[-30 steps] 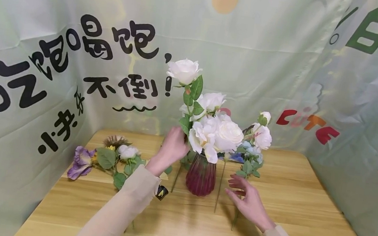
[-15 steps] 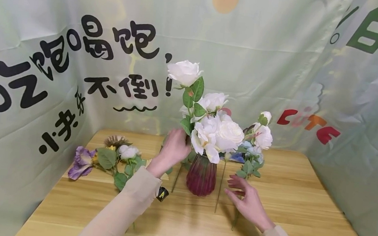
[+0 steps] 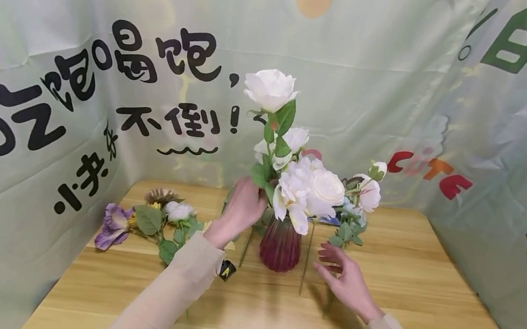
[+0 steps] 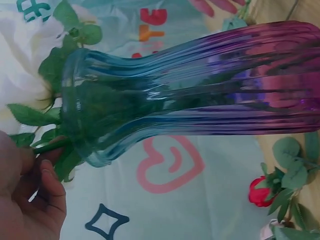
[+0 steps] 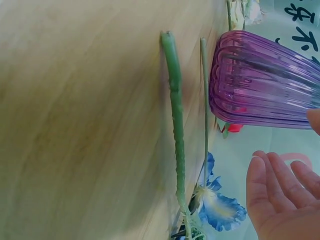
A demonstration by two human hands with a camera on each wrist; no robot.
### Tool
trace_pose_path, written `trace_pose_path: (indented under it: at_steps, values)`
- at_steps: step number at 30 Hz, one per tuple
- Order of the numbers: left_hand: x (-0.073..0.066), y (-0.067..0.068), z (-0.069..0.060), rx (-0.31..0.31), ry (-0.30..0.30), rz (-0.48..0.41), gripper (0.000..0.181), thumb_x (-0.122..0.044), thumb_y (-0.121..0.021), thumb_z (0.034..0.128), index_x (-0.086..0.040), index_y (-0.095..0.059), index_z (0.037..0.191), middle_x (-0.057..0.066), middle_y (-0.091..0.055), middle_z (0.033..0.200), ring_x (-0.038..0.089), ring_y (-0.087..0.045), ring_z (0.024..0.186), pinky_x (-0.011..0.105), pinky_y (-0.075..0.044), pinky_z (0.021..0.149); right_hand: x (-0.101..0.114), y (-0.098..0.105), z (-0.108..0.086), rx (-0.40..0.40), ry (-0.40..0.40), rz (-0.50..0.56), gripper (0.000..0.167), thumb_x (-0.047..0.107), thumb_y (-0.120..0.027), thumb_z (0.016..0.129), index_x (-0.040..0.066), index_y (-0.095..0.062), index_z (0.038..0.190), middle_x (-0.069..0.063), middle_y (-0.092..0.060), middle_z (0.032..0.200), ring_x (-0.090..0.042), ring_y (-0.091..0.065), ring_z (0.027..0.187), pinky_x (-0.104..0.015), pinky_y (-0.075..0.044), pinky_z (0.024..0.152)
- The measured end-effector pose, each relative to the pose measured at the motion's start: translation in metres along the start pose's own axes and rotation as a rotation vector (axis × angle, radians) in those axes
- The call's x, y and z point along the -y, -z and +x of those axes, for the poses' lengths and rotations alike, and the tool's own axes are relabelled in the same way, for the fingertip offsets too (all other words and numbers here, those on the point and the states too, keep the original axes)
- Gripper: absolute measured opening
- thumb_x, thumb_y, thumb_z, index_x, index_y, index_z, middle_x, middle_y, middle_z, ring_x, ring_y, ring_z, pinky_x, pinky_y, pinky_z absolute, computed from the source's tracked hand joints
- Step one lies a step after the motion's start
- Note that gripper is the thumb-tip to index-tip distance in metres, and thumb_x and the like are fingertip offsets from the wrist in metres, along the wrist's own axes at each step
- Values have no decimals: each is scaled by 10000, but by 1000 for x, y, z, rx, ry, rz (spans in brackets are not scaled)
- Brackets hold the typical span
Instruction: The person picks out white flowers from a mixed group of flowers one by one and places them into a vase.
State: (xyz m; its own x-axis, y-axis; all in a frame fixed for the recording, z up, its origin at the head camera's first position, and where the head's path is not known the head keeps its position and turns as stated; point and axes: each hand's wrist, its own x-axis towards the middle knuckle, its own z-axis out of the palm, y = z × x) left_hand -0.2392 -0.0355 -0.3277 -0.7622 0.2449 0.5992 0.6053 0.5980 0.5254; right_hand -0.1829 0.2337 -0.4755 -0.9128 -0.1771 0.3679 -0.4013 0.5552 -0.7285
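In the head view, a ribbed glass vase (image 3: 280,247), purple-red at its base, stands upright with several white flowers (image 3: 306,188) in its mouth. A taller white rose (image 3: 270,89) with green leaves rises above them. My left hand (image 3: 243,205) is beside the vase mouth; the left wrist view shows its fingertips (image 4: 47,172) pinching a green stem (image 4: 51,146) right at the glass rim. Whether that stem's lower end is inside the vase, I cannot tell. My right hand (image 3: 345,280) hovers right of the vase, fingers parted and holding nothing.
Left on the table lie a purple flower (image 3: 113,227) and a white bloom (image 3: 178,211) among leaves. Right of the vase lie a pale pink flower (image 3: 367,192) and leafy sprigs (image 3: 345,232). A blue flower (image 5: 220,212) and a thick green stem (image 5: 176,115) show in the right wrist view.
The tall white rose has shifted up and to the right, and the white blooms at the vase have tipped slightly rightward. My left hand moved very little; my right hand stayed in place.
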Motion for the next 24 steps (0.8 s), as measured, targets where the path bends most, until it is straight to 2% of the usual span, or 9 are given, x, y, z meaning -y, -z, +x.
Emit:
trace_pose_path:
  at_steps: [5, 7, 9, 12, 14, 16, 19, 23, 24]
  values:
    - [-4, 5, 5, -9, -1, 5, 123, -68, -561, 1015, -11, -666, 1044, 83, -581, 651, 112, -406, 489, 215, -313, 431, 3, 0, 2, -3, -13, 1, 509, 94, -740, 899, -32, -545, 1352, -236, -703, 1167, -369, -701, 1030, -406, -617, 856]
    - [-4, 5, 6, 0, -1, 16, 121, -75, -577, 1011, -13, -674, 1048, 83, -600, 661, 107, -412, 502, 206, -313, 443, 10, -2, 5, -23, 13, -8, 476, 68, -742, 889, -30, -570, 1322, -203, -715, 1122, -307, -706, 993, -392, -620, 839]
    - [-3, 5, 6, 12, 15, 12, 109, -39, -583, 996, -5, -671, 1051, 96, -625, 681, 108, -418, 501, 203, -319, 437, 20, -3, 9, -58, 106, -26, 406, 28, -750, 866, -22, -619, 1247, -161, -726, 1053, -233, -703, 924, -362, -623, 794]
    - [-1, 3, 6, 13, 32, -21, 117, -11, -589, 981, 5, -665, 1069, 130, -670, 733, 114, -451, 499, 208, -346, 428, 43, -5, 18, -128, 342, -90, 320, -18, -765, 817, -8, -675, 1124, -98, -725, 967, -166, -675, 828, -284, -605, 718]
    - [0, 3, 6, 5, 38, -42, 101, -19, -593, 982, 5, -658, 1055, 138, -677, 746, 119, -469, 503, 211, -363, 425, 62, -5, 25, -150, 498, -124, 295, -24, -762, 810, 6, -691, 1094, -87, -728, 989, -182, -682, 857, -204, -583, 778]
    - [2, 2, 6, -9, 30, -53, 99, -39, -594, 990, 1, -656, 1056, 143, -684, 759, 123, -494, 510, 213, -380, 431, 80, -4, 33, -140, 608, -149, 302, -7, -744, 836, 8, -693, 1133, -91, -725, 1082, -216, -693, 962, -143, -539, 895]
    - [4, 2, 6, -27, 29, -47, 105, -26, -585, 986, 7, -656, 1056, 153, -682, 764, 135, -508, 517, 221, -390, 438, 101, -3, 45, -114, 686, -176, 304, 31, -694, 905, 27, -675, 1208, -108, -697, 1204, -238, -677, 1095, -165, -499, 1005]
    - [5, 2, 7, -28, 23, -43, 135, -48, -582, 989, 8, -657, 1086, 153, -682, 780, 140, -517, 520, 236, -407, 452, 112, -1, 58, -165, 709, -191, 330, 10, -659, 920, 13, -661, 1250, -137, -678, 1227, -249, -658, 1102, -248, -530, 945]
    - [5, 2, 6, -28, 21, -44, 136, -42, -574, 989, 9, -653, 1087, 152, -677, 782, 139, -516, 521, 236, -413, 461, 113, 1, 60, -181, 701, -183, 342, -9, -654, 911, 0, -659, 1253, -145, -676, 1233, -259, -652, 1112, -238, -521, 967]
